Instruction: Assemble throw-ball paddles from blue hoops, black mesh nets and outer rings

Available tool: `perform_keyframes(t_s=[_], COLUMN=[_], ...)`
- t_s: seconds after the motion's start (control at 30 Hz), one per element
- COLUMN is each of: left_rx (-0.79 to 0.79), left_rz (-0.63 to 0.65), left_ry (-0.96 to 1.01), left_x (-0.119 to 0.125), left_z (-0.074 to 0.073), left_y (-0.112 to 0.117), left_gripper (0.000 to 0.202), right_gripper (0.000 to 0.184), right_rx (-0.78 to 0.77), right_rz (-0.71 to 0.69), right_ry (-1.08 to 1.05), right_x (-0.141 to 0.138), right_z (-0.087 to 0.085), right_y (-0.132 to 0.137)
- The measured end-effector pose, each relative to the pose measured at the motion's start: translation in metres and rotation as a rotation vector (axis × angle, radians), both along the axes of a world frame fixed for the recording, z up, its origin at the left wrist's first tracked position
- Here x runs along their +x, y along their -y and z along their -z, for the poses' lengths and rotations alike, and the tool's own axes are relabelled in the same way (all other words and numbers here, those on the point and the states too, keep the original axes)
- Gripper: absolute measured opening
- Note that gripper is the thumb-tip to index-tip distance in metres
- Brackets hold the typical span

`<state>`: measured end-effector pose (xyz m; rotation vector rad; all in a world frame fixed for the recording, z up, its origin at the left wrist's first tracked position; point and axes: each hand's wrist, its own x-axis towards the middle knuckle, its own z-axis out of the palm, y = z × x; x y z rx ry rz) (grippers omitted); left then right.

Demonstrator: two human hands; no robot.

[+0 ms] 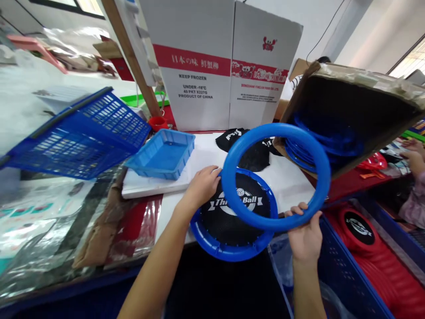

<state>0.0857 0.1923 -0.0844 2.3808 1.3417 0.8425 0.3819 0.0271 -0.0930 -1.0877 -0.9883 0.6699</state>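
My right hand (305, 237) is closed around the lower right rim of a plain blue plastic ring (276, 131), which is held up and tilted. Partly behind it, at the table's front edge, is a round blue frame (229, 253) with black mesh (226, 228) stretched across it and white "Ball" lettering, part of which the ring covers. My left hand (203, 188) grips this frame at its upper left edge; its thumb is hidden. Black printed fabric pieces (255, 157) lie behind the frame on the white tabletop.
An open cardboard box (352, 97) with blue rings inside tilts at right. A shallow blue tray (162, 155) and a blue basket (86, 133) stand left. White cartons (199, 66) rise behind. Red discs (375, 266) fill a crate at lower right; another person's arm (415, 159) is beyond.
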Motion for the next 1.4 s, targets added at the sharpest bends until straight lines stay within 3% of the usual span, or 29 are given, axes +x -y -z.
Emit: perform_keyframes(t_s=[0.1,0.2,0.3,0.37,0.4,0.47,0.57,0.63,0.7,0.77,0.83,0.9,1.0,1.1,1.2,1.27,1.4], left_rx=[-0.14,-0.314,-0.235,-0.188,-0.199,-0.399,-0.714,-0.835,-0.845,-0.822,-0.812,-0.816,-0.843,-0.838,-0.744,-0.669,-0.575], left_rz=[-0.025,-0.202,-0.513,-0.625,-0.609,-0.518,-0.468,-0.411,-0.335,-0.255,-0.2,-0.171,-0.106,-0.027,-0.051,-0.101,-0.168], left_ry=[0.403,0.785,1.334,1.588,1.669,1.738,1.658,1.615,1.604,1.575,1.523,1.478,1.436,1.429,1.483,1.531,1.568], left_x=[-0.015,-0.024,-0.021,-0.013,-0.006,0.011,0.044,0.066,0.081,0.087,0.082,0.072,0.059,0.06,0.072,0.082,0.092], left_z=[-0.004,0.004,0.018,0.03,0.036,0.051,0.076,0.09,0.099,0.101,0.097,0.087,0.064,0.038,0.016,0.006,-0.003], left_y=[0.031,0.079,0.132,0.168,0.185,0.217,0.255,0.268,0.269,0.261,0.246,0.232,0.216,0.206,0.197,0.192,0.189], left_gripper=[0.028,0.026,0.014,0.008,0.01,0.016,0.022,0.04,0.054,0.062,0.066,0.067,0.062,0.055,0.052,0.053,0.076], right_gripper=[0.033,0.026,0.023,0.024,0.026,0.032,0.039,0.041,0.041,0.045,0.049,0.038,0.006,0.046,0.055,0.051,0.04], right_rx=[-0.137,-0.258,-0.321,-0.355,-0.371,-0.413,-0.505,-0.544,-0.531,-0.443,-0.288,-0.109,0.127,0.18,0.131,0.118,0.186], right_rz=[-0.035,-0.018,0.005,0.01,0.002,-0.058,-0.185,-0.221,-0.173,-0.017,0.121,0.105,-0.135,-0.441,-0.653,-0.669,-0.557], right_ry=[-0.201,-0.366,-0.388,-0.38,-0.37,-0.335,-0.256,-0.165,0.06,0.435,0.788,0.951,1.013,1.1,1.048,0.99,0.959], right_x=[-0.015,-0.024,-0.028,-0.03,-0.03,-0.029,-0.022,-0.014,-0.004,0.005,0.01,0.011,0.002,-0.01,-0.016,-0.017,-0.014], right_z=[0.015,0.021,0.017,0.01,0.006,-0.003,-0.012,-0.014,-0.014,-0.015,-0.016,-0.019,-0.029,-0.046,-0.066,-0.079,-0.104], right_y=[0.006,0.01,0.009,0.004,0.002,-0.002,-0.005,-0.004,-0.001,0.004,0.009,0.014,0.018,0.012,-0.003,-0.013,-0.024])
